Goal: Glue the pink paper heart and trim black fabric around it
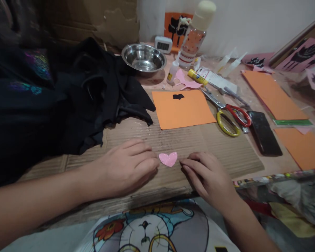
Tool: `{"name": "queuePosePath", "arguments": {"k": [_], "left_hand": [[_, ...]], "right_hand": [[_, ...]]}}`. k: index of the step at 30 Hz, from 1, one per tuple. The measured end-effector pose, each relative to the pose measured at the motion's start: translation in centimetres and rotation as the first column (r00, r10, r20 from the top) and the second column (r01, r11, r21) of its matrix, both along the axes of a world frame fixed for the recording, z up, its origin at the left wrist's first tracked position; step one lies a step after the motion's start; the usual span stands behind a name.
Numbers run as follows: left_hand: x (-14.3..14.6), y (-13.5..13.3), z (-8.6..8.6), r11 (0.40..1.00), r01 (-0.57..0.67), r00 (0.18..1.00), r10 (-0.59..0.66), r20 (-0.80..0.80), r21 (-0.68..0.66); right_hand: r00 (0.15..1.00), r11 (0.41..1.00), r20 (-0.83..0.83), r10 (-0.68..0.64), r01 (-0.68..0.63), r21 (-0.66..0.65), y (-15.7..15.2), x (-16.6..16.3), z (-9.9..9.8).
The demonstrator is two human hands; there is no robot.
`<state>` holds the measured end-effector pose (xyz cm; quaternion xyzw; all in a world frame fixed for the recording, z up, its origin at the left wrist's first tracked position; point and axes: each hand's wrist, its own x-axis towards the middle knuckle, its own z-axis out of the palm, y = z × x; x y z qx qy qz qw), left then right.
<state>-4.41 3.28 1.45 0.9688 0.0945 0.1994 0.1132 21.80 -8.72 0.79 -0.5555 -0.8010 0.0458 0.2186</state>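
A small pink glitter heart [168, 159] lies flat on the corrugated cardboard sheet [225, 150] near its front edge. My left hand [126, 168] rests palm down just left of the heart, fingers loosely curled and together, fingertips almost touching it. On the heart's right, my right hand [207, 175] lies with fingers stretched toward it, holding nothing. Behind the heart sits an orange paper sheet [183, 110] with a small black cut-out [178, 96] on it.
Black cloth [94, 91] is heaped at the left. Red-and-yellow scissors [229, 117], a black phone [264, 133], a glue stick [196, 77], a steel bowl [144, 57], a bottle [196, 35] and more orange sheets [274, 94] lie behind and to the right.
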Motion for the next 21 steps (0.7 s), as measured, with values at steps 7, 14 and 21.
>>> {"name": "queuePosePath", "arguments": {"k": [7, 14, 21], "left_hand": [[0.22, 0.0, 0.16, 1.0, 0.003, 1.0, -0.002, 0.02, -0.024], [0.23, -0.39, -0.15, 0.999, 0.031, 0.999, -0.03, 0.012, -0.02], [0.32, -0.69, -0.5, 0.997, 0.057, 0.998, -0.059, -0.035, -0.047]], "right_hand": [[0.991, 0.991, -0.033, 0.131, -0.131, 0.014, 0.19, 0.09, 0.86], [0.989, 0.989, 0.007, 0.149, -0.149, -0.019, 0.31, -0.25, 0.55], [0.986, 0.986, 0.025, 0.165, -0.164, -0.025, 0.23, -0.16, 0.55]]}}
